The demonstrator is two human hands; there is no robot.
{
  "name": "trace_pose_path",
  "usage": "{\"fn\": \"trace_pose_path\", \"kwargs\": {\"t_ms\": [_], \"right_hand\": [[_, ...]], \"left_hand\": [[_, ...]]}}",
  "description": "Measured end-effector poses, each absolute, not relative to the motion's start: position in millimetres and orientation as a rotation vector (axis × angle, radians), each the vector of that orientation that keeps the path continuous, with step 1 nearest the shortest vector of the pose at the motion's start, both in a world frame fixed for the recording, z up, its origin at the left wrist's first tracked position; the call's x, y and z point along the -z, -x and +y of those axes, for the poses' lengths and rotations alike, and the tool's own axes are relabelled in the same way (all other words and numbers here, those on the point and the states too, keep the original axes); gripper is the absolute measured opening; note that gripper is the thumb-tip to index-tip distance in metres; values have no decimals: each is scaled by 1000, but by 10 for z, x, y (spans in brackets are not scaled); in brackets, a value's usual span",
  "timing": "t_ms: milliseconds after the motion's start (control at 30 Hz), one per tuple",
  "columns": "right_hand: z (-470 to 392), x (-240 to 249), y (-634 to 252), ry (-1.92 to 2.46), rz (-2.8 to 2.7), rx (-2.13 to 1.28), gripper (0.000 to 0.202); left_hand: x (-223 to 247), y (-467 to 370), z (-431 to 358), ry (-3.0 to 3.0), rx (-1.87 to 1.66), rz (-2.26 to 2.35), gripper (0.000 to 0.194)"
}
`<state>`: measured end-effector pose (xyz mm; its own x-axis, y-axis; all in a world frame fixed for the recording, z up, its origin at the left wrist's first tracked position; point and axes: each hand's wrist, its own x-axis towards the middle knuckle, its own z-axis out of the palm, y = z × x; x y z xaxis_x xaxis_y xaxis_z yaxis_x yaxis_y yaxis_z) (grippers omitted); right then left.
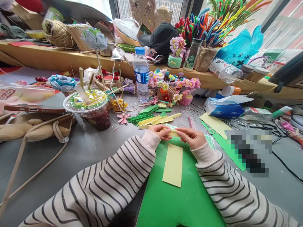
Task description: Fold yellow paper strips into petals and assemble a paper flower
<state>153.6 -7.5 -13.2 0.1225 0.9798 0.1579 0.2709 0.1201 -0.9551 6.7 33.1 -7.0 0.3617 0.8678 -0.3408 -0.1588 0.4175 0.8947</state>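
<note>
Between my two hands, a narrow folded strip of yellow paper [173, 132] is held above the far part of a green sheet [180, 205]. My left hand [161, 131] pinches its left end, and my right hand [191, 137] pinches the right end. Nearer to me, a flat yellow paper rectangle [173, 165] lies on the green sheet. Just beyond my hands is a loose pile of folded yellow strips [156, 120] and folded green strips [148, 111].
A lidded drink cup [94, 115] stands at left, a water bottle [141, 77] behind the strips. Scissors [210, 129] rest on paper at right, near a blue tissue pack [223, 107]. Craft flowers [175, 85] line the back under a cluttered ledge [113, 67].
</note>
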Motion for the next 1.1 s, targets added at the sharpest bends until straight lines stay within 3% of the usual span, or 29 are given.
{"fn": "trace_pose_path", "kwargs": {"t_ms": [167, 467, 1100], "right_hand": [[-75, 114, -1532, 1333, -1353, -844, 24], [-37, 133, -1569, 1367, -1180, -1142, 34], [-88, 113, -1523, 1368, -1378, -893, 27]], "left_hand": [[68, -58, 326, -926, -812, 951, 24], [87, -60, 318, -1014, -829, 931, 27], [121, -84, 312, -1118, -837, 937, 24]]}}
